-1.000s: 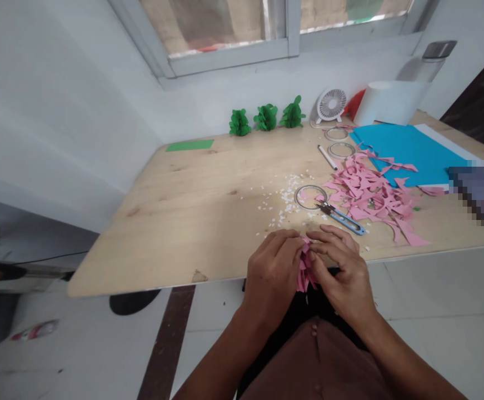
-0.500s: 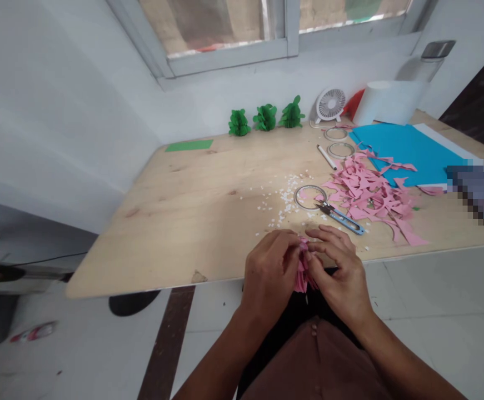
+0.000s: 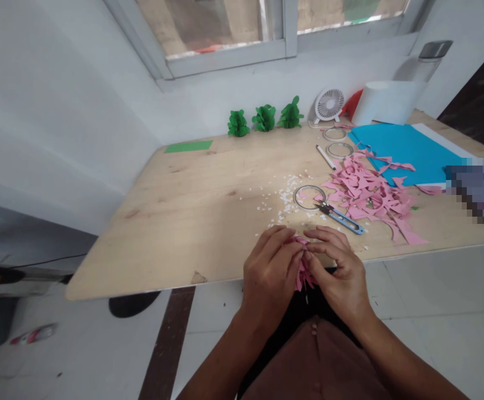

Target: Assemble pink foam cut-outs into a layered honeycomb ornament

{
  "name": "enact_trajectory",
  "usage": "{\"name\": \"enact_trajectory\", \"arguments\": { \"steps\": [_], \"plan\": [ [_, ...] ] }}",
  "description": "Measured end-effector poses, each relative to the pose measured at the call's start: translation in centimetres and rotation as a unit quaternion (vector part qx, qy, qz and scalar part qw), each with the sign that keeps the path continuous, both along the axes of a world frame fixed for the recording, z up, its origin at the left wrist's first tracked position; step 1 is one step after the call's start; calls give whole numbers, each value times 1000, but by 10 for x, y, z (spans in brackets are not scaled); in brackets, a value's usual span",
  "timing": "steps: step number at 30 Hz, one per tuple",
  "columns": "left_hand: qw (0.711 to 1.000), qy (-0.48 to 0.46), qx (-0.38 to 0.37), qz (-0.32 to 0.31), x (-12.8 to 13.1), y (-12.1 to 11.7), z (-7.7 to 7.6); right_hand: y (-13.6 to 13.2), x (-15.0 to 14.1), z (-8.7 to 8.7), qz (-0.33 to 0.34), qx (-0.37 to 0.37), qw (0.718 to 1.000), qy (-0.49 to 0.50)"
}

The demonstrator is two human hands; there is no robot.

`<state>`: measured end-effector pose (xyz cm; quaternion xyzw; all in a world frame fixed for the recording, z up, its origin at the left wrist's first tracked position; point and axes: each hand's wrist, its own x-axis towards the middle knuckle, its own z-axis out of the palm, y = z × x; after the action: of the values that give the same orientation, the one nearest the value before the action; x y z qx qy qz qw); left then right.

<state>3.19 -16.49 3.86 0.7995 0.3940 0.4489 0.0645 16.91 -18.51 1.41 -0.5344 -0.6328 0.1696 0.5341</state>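
Between my hands, at the table's front edge, is a layered pink paper piece (image 3: 303, 276) with many folded leaves. My left hand (image 3: 269, 275) is closed on its left side, the fingers curled over the top. From the right, my right hand (image 3: 339, 272) pinches the same paper with thumb and index finger; its other fingers are bent and raised. My fingers hide much of the paper. Just beyond my right hand lie blue thread snips (image 3: 344, 218), their points beside a roll of tape (image 3: 309, 198).
Pink paper scraps (image 3: 370, 191) pile up right of the snips, near blue sheets (image 3: 404, 150). White bits (image 3: 285, 200) are scattered on the wooden table (image 3: 175, 216). Along the wall stand three green paper trees (image 3: 264, 118) and a small white fan (image 3: 329, 104). A white marker (image 3: 325, 157) lies nearby.
The fingers of my left hand have shifted slightly over the pink paper, and its leaves now look more spread. My right hand keeps its pinch, almost unmoved.
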Motion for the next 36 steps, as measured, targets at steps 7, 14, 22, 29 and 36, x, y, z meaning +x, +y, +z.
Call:
{"name": "enact_trajectory", "arguments": {
  "steps": [7, 14, 22, 29, 36],
  "plan": [
    [1000, 14, -14, 15, -1, -2, 2, -2, 2, 0, 14, 6, 999, -29],
    [999, 19, -18, 22, 0, -3, 2, -3, 2, -1, 16, 1, 1000, -24],
    [998, 31, -44, 16, -4, -3, 4, -4, 3, 2, 15, 0, 1000, -17],
    [998, 60, -26, 27, -4, -6, 7, -6, 5, 3, 19, 12, 999, -43],
    [992, 123, -7, 23, -1, -8, 18, -8, 8, 5, 35, 11, 997, -66]
  ]
}}
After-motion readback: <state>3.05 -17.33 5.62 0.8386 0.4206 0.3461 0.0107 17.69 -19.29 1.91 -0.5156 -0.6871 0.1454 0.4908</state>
